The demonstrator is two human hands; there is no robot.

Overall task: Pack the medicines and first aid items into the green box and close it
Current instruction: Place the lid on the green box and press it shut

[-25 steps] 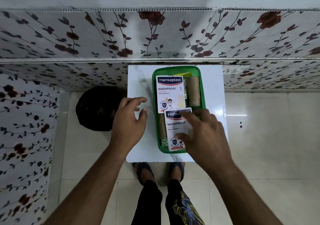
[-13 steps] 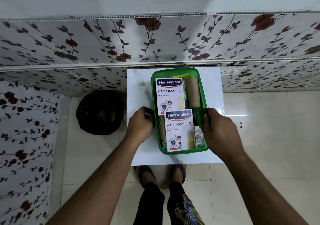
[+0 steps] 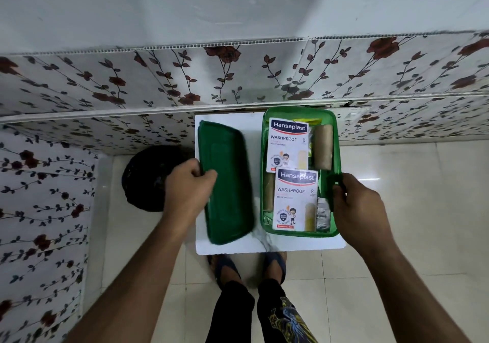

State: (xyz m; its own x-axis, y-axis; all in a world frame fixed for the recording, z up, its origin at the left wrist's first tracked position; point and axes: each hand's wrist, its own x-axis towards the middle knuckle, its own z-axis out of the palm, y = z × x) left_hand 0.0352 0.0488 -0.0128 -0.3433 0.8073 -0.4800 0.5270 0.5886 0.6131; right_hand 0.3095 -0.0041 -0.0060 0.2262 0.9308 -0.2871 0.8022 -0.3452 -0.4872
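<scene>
The green box [image 3: 335, 141] sits open on the right half of a small white table [image 3: 227, 116]. Inside it lie two Hansaplast plaster packs [image 3: 288, 144], brown bandage rolls [image 3: 323, 147] and a foil strip [image 3: 323, 214]. My right hand [image 3: 360, 205] grips the box's right rim. The green lid [image 3: 227, 184] lies to the left of the box, slightly blurred, with my left hand [image 3: 189, 186] holding its left edge, thumb on top.
A dark round bin [image 3: 143, 178] stands on the tiled floor left of the table. Flower-patterned wall panels run behind and to the left. My feet in sandals [image 3: 248, 263] show under the table's near edge.
Both hands took hold of the box's sides, then it shifted to the right of the table. The green lid, unseen before, is now in my left hand beside the box.
</scene>
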